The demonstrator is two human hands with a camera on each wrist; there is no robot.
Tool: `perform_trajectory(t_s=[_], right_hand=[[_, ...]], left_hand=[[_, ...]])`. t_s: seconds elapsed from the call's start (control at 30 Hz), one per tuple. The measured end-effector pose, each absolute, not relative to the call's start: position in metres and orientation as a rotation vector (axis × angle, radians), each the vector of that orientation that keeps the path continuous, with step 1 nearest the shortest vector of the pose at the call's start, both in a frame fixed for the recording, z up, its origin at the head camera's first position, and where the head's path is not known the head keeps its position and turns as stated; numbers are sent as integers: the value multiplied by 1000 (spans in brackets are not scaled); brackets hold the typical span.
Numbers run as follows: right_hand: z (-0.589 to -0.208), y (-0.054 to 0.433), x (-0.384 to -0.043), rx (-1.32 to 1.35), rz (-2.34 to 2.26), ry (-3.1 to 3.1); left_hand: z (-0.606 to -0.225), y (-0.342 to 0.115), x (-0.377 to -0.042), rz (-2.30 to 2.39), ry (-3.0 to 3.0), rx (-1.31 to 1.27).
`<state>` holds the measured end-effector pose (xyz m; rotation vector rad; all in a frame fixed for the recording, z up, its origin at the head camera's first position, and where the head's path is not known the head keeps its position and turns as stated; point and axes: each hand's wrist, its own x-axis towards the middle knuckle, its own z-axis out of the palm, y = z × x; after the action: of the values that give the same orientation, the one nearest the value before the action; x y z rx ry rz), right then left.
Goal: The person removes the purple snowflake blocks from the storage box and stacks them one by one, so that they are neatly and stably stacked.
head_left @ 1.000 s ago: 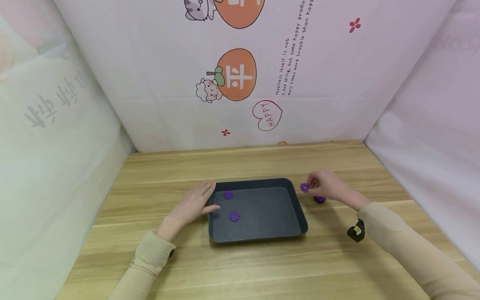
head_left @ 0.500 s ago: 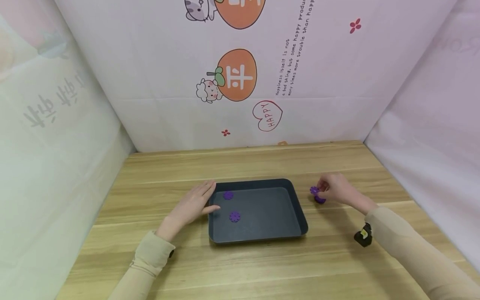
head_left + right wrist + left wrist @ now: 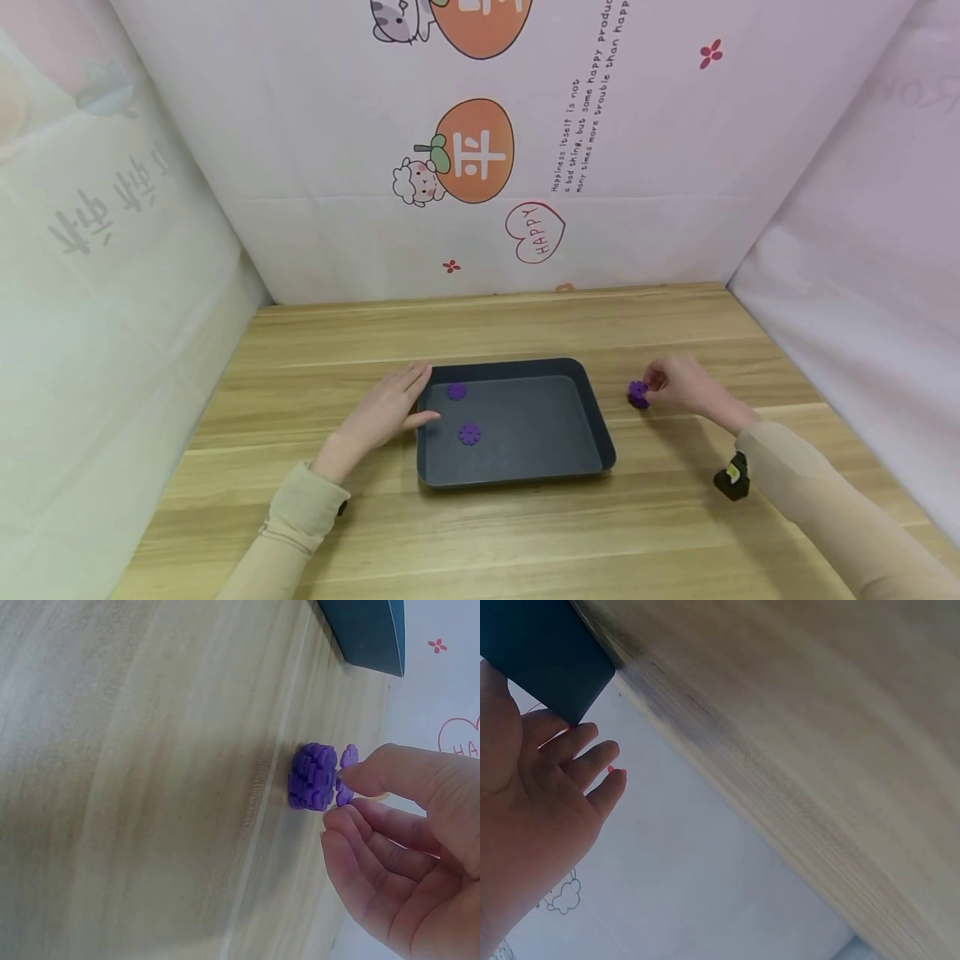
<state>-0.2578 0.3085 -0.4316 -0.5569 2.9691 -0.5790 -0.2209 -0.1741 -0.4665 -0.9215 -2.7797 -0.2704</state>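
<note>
My right hand [image 3: 686,385] pinches a purple snowflake disc [image 3: 349,776] between thumb and fingers. That disc stands just above a short stack of purple snowflake discs [image 3: 311,778] on the wooden table, with a narrow gap showing in the right wrist view. A dark grey rectangular tray [image 3: 517,481] lies to the left of the stack. Two purple discs lie flat inside it, one near the back left corner [image 3: 457,392], the other further forward [image 3: 469,433]. My left hand [image 3: 384,407] rests against the tray's left edge, fingers extended, thumb reaching over the rim.
The wooden table [image 3: 480,542] carries the tray and the stack. White printed cloth [image 3: 637,233] rises behind the table's far edge, and white cloth walls stand at both sides. A black wrist device [image 3: 732,477] hangs by the right sleeve.
My right hand has moved right and slightly down, bringing the pinched disc from beside the tray's right edge to just over the stack. The left hand and the tray have stayed put.
</note>
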Motion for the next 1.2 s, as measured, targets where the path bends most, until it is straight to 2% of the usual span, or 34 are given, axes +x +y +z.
perform_trajectory(t_s=[1.2], right_hand=[[-434, 308, -255, -463, -543, 2916]], left_hand=[[-466, -175, -221, -275, -2810, -906]])
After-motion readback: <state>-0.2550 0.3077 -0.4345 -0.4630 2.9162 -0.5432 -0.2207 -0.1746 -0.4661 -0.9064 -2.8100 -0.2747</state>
